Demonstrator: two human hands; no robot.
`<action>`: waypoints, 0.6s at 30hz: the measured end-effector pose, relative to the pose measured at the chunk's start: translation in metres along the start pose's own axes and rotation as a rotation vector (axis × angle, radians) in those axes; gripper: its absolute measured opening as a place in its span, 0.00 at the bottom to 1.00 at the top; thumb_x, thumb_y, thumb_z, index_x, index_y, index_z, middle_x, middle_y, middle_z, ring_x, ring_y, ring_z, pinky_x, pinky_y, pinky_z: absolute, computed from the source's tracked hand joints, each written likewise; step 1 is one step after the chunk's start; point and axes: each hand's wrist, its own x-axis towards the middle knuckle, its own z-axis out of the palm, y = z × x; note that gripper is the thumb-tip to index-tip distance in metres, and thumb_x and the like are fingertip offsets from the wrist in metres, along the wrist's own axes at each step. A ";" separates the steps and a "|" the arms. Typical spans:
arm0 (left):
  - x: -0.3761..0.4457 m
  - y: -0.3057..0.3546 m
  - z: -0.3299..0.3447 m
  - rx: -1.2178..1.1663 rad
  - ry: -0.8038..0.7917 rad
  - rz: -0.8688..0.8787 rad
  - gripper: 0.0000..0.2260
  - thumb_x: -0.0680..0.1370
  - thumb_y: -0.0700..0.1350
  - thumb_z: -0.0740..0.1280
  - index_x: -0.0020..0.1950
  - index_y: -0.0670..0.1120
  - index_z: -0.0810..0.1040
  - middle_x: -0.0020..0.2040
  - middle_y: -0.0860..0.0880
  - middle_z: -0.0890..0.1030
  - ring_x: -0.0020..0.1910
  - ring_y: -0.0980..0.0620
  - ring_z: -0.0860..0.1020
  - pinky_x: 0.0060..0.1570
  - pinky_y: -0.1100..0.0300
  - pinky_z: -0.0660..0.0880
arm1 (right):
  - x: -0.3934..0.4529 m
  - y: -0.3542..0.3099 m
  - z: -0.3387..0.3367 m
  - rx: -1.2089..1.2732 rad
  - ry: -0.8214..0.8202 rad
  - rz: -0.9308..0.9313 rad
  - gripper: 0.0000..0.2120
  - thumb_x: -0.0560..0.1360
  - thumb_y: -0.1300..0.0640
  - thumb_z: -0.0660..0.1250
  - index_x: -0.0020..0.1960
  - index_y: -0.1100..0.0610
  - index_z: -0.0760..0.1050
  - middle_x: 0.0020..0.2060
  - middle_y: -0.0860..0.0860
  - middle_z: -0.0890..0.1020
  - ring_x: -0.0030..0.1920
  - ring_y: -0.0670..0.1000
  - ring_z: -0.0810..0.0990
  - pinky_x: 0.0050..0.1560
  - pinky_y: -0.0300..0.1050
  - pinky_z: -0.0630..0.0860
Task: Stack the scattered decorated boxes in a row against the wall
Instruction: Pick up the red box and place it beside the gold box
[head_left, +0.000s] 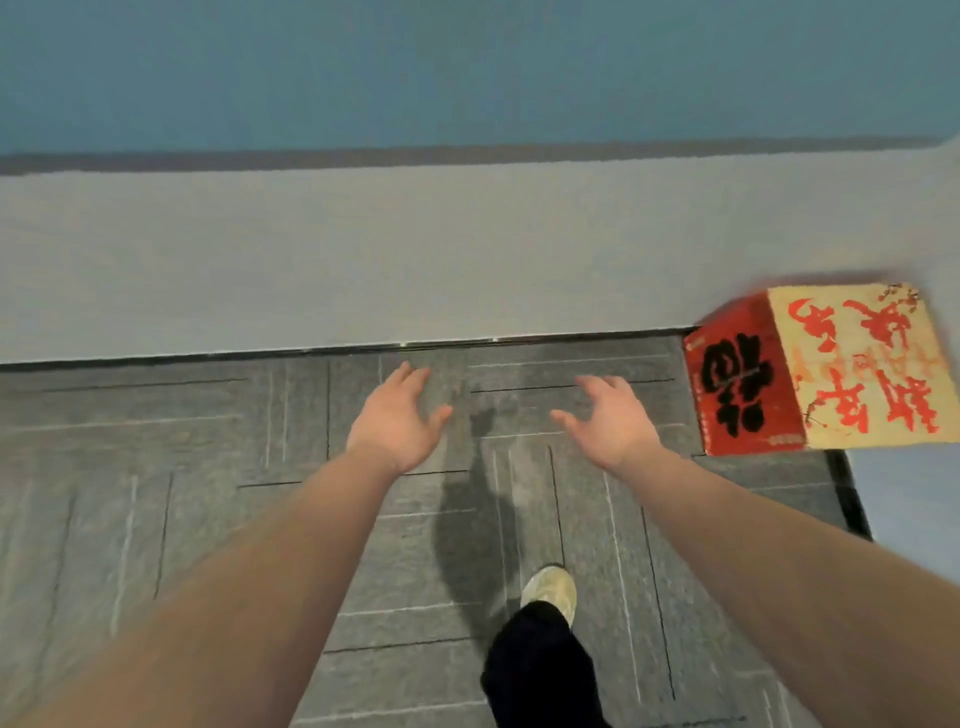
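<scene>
Both hands are out in front over the floor (156, 493), palms facing each other, fingers loose and spread, holding nothing. The left hand (397, 423) and right hand (610, 423) hang level with each other with a gap of bare carpet between them, both a little short of the wall (363, 260) where it meets the floor's far edge.

The only decorated box (815, 369) in view sits off at the floor's far right corner, back side up against the wall, well to the right of the right hand and not touching it. Its top face is cream with big red brush characters, and the side facing the hands is red with a black character on it. The print reads upside down from here. The box's right end is cut off by the picture edge, so I can't tell how far it runs.

The floor is grey carpet tile with thin line patterns. One light shoe (553, 592) and a dark trouser leg (540, 675) show near the bottom, right of middle, with the arms' shadow lying on the carpet between the forearms.
</scene>
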 end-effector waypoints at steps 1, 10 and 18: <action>-0.019 -0.027 -0.008 -0.038 0.026 -0.024 0.28 0.79 0.53 0.63 0.76 0.46 0.60 0.77 0.46 0.57 0.76 0.50 0.55 0.73 0.58 0.53 | -0.010 -0.024 0.015 -0.030 -0.003 -0.034 0.29 0.78 0.46 0.64 0.74 0.56 0.62 0.73 0.58 0.61 0.72 0.58 0.64 0.69 0.50 0.64; -0.264 -0.307 -0.057 -0.241 0.277 -0.377 0.30 0.78 0.54 0.63 0.77 0.47 0.58 0.78 0.48 0.56 0.76 0.50 0.54 0.74 0.57 0.52 | -0.169 -0.246 0.214 -0.286 -0.115 -0.421 0.29 0.77 0.46 0.66 0.73 0.57 0.64 0.71 0.56 0.66 0.71 0.55 0.64 0.70 0.46 0.61; -0.517 -0.523 -0.083 -0.347 0.460 -0.732 0.31 0.79 0.55 0.63 0.78 0.50 0.55 0.78 0.49 0.54 0.76 0.49 0.53 0.73 0.57 0.50 | -0.357 -0.411 0.404 -0.412 -0.233 -0.763 0.30 0.76 0.45 0.66 0.73 0.57 0.65 0.70 0.58 0.67 0.71 0.57 0.65 0.69 0.48 0.63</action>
